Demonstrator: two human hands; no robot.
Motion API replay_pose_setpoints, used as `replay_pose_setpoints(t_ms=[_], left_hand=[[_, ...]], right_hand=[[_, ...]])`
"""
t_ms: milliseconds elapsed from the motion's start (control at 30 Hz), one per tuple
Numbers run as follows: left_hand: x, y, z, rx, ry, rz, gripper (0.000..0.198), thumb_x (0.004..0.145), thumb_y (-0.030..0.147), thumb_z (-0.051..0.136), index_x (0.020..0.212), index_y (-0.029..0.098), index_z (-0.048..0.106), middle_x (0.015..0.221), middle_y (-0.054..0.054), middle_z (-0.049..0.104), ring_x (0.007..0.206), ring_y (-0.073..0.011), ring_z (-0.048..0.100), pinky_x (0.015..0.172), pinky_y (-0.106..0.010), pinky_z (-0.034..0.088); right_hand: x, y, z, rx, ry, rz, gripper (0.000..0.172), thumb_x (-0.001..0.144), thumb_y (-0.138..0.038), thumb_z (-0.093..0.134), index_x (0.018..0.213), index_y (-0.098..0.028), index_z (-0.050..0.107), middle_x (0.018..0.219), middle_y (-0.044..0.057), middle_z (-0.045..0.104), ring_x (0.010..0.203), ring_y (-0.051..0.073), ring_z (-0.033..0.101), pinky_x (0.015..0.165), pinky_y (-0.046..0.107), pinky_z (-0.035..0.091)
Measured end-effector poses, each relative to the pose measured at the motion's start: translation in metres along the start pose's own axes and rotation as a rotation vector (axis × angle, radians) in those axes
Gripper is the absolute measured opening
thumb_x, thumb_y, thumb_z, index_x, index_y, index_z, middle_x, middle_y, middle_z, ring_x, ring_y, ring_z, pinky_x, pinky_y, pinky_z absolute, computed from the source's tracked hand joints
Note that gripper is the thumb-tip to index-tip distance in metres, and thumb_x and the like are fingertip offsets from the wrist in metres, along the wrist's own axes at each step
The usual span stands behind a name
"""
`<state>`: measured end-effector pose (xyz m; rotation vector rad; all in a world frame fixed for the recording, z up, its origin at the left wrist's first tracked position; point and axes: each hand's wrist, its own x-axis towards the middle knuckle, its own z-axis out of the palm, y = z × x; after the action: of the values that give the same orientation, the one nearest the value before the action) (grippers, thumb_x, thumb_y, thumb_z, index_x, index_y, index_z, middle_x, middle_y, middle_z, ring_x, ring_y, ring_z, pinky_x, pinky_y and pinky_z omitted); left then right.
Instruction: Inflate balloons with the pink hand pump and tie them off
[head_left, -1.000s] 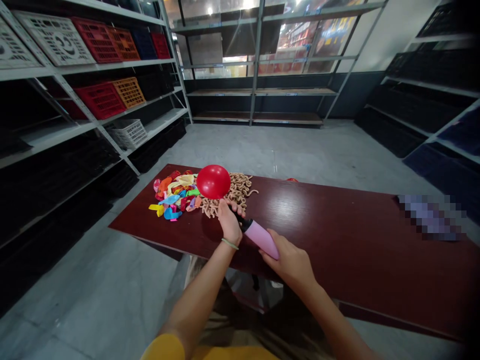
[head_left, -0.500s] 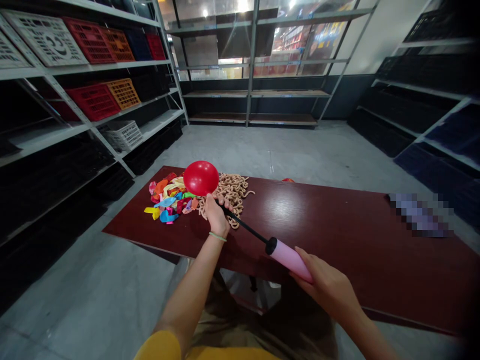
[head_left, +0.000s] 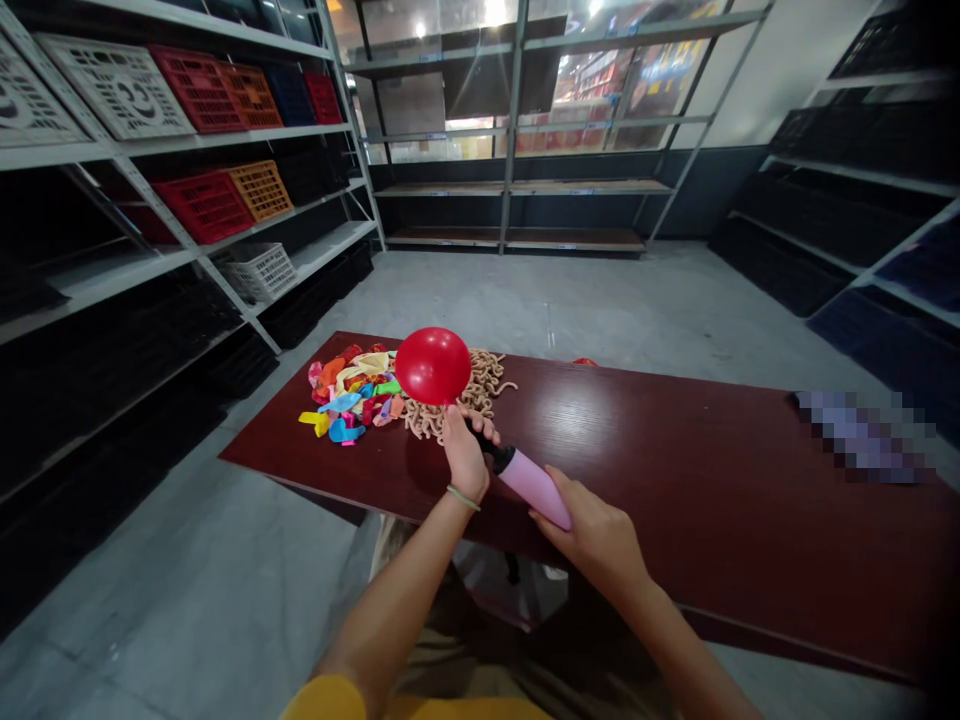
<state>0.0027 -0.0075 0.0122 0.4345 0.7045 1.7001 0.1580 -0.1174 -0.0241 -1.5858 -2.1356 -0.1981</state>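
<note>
A partly inflated red balloon [head_left: 433, 366] sits just beyond my left hand [head_left: 466, 452], whose fingers are closed around its neck and the black end of a hand balloon pump [head_left: 534, 487]. My right hand [head_left: 596, 528] grips the pump's pink barrel. Little of the black rod shows between the hands. Behind and left of the balloon lies a pile of limp, colourful balloons [head_left: 346, 402]. Beside them is a heap of tan, curly, string-like pieces [head_left: 487, 380], partly hidden by the balloon and my left hand.
All this is over a dark red-brown table [head_left: 645, 470]. A blurred purplish item [head_left: 855, 435] lies at its right end. Metal shelves with plastic crates [head_left: 202, 205] stand on the left, and more racks are at the back and right. Something red [head_left: 585, 361] shows past the far edge.
My right hand has pushed the pink barrel toward my left hand, so the black rod has mostly slid in. The red balloon looks larger. The view has shifted slightly.
</note>
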Motion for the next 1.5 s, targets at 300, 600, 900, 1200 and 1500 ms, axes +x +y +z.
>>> replay_pose_setpoints(t_ms=[300, 600, 900, 1200, 1500], left_hand=[[0.029, 0.020, -0.003, -0.012, 0.009, 0.044, 0.026, 0.092, 0.041, 0.053, 0.077, 0.021, 0.043, 0.057, 0.006, 0.039, 0.044, -0.0088, 0.043, 0.043, -0.020, 0.037], [0.050, 0.033, -0.004, -0.066, 0.100, 0.066, 0.025, 0.095, 0.035, 0.046, 0.075, 0.021, 0.041, 0.055, 0.007, 0.036, 0.041, -0.0083, 0.038, 0.041, -0.021, 0.033], [0.019, 0.002, -0.002, -0.032, 0.042, 0.029, 0.029, 0.091, 0.045, 0.053, 0.078, 0.022, 0.042, 0.058, 0.007, 0.037, 0.044, -0.0081, 0.040, 0.042, -0.020, 0.036], [0.030, 0.019, 0.004, -0.025, 0.013, 0.047, 0.028, 0.092, 0.043, 0.053, 0.077, 0.022, 0.042, 0.057, 0.006, 0.037, 0.042, -0.0087, 0.041, 0.041, -0.020, 0.035], [0.053, 0.036, 0.001, -0.072, 0.048, 0.060, 0.030, 0.092, 0.045, 0.053, 0.076, 0.022, 0.041, 0.057, 0.007, 0.035, 0.043, -0.0083, 0.040, 0.042, -0.020, 0.033]], right_hand=[[-0.036, 0.036, -0.027, -0.013, -0.036, -0.060, 0.057, 0.094, -0.038, 0.055, 0.145, -0.019, 0.040, 0.119, 0.012, 0.069, 0.096, 0.022, 0.070, 0.075, 0.031, 0.055], [-0.032, 0.047, -0.032, -0.081, -0.056, -0.049, 0.053, 0.093, -0.043, 0.055, 0.139, -0.018, 0.047, 0.111, 0.011, 0.071, 0.089, 0.022, 0.070, 0.068, 0.028, 0.052], [0.021, -0.002, -0.005, 0.008, -0.084, 0.033, 0.053, 0.091, -0.046, 0.054, 0.137, -0.019, 0.050, 0.103, 0.009, 0.073, 0.082, 0.022, 0.071, 0.062, 0.029, 0.051], [-0.014, 0.025, -0.015, 0.042, -0.036, -0.027, 0.060, 0.092, -0.040, 0.056, 0.147, -0.021, 0.039, 0.120, 0.010, 0.069, 0.097, 0.023, 0.070, 0.076, 0.032, 0.056], [-0.037, 0.048, -0.031, -0.022, -0.038, -0.036, 0.056, 0.092, -0.042, 0.057, 0.142, -0.021, 0.043, 0.118, 0.009, 0.070, 0.095, 0.022, 0.071, 0.073, 0.031, 0.055]])
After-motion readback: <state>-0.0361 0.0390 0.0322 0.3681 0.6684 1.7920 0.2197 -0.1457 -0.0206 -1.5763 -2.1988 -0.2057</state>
